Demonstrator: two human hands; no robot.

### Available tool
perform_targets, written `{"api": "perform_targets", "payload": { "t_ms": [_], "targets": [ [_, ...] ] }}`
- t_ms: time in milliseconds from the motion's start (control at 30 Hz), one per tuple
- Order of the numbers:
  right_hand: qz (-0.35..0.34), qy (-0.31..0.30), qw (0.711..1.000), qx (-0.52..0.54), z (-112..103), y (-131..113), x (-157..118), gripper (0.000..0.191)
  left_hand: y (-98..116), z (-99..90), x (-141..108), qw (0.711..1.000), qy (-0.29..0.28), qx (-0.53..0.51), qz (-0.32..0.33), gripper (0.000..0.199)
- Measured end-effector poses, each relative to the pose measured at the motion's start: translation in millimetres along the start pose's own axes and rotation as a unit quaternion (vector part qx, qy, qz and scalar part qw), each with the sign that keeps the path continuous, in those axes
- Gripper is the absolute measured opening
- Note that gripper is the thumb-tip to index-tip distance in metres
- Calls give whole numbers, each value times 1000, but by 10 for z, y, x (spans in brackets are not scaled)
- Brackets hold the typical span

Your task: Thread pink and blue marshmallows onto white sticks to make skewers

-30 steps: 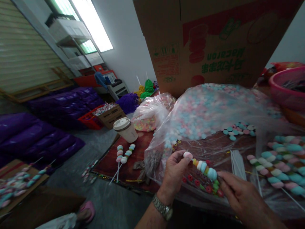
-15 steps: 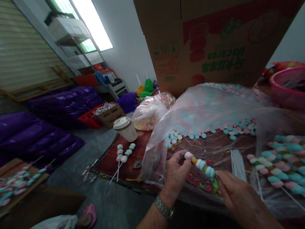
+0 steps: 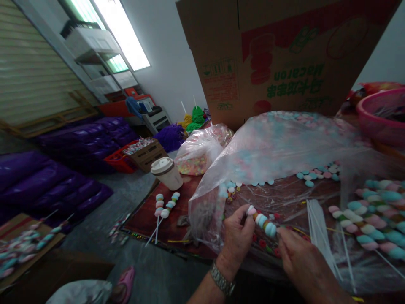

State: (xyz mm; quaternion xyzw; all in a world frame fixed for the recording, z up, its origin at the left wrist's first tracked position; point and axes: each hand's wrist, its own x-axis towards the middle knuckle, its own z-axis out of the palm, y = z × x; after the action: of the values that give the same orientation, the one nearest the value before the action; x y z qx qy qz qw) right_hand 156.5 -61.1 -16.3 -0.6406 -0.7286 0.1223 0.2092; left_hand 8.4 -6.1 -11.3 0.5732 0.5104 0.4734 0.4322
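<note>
A short skewer of pastel candies (image 3: 262,220), pink, white, orange and blue, is held between both hands over the table. My left hand (image 3: 238,228), with a metal watch at the wrist, pinches its pink end. The fingers of my right hand (image 3: 295,249) are closed at its blue end; the stick there is mostly hidden. Loose ring candies (image 3: 262,243) lie below the skewer. A bundle of white sticks (image 3: 318,232) rests right of my right hand, and many filled skewers (image 3: 376,211) are piled at the far right.
Two filled skewers (image 3: 164,209) and a lidded cup (image 3: 167,173) stand or lie at the table's left. Behind are a plastic bag of candies (image 3: 278,139), a large carton (image 3: 284,55) and a pink basin (image 3: 382,120). A person's pink shoe (image 3: 126,283) shows on the floor.
Both hands and the skewer have shifted slightly, with my right hand moving left and a little down. More of the white sticks shows. The person's shoe has moved right.
</note>
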Motion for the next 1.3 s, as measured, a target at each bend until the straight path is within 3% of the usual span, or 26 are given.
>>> {"api": "perform_targets", "payload": {
  "t_ms": [67, 133, 233, 367, 467, 567, 633, 800, 900, 1133, 1300],
  "targets": [
    [-6, -1, 1000, 19, 40, 48, -4, 24, -14, -9, 21, 995, -20, -83, -51, 23],
    [-20, -5, 999, 30, 58, 72, -15, 24, -15, -1, 64, 978, -3, -178, -112, 24],
    [-31, 14, 999, 35, 83, 26, -37, 27, 4, 60, 139, 926, 53, -322, -190, 24],
    [-19, 35, 999, 32, 145, -78, -66, 26, 60, 192, 152, 848, 34, -462, -257, 14],
    [-9, 7, 1000, 29, 176, -126, -87, 28, 99, 271, 87, 861, 27, -459, -218, 16],
    [-6, -35, 999, 28, 179, -173, -101, 28, 109, 321, 19, 900, 71, -406, -141, 15],
    [-8, -38, 999, 25, 177, -210, -99, 28, 103, 344, -5, 905, 96, -396, -126, 14],
    [-22, -11, 999, 22, 199, -279, -21, 26, 65, 371, -6, 871, 126, -442, -173, 14],
    [-14, -29, 999, 28, 231, -284, 55, 26, 38, 352, 9, 863, 126, -456, -175, 14],
    [-63, -63, 991, 98, 225, -214, 50, 29, 133, 106, 74, 853, 116, -473, -188, 17],
    [-29, -96, 992, 75, 242, -208, 1, 28, 206, -17, 103, 828, 85, -511, -213, 25]
  ]
}}
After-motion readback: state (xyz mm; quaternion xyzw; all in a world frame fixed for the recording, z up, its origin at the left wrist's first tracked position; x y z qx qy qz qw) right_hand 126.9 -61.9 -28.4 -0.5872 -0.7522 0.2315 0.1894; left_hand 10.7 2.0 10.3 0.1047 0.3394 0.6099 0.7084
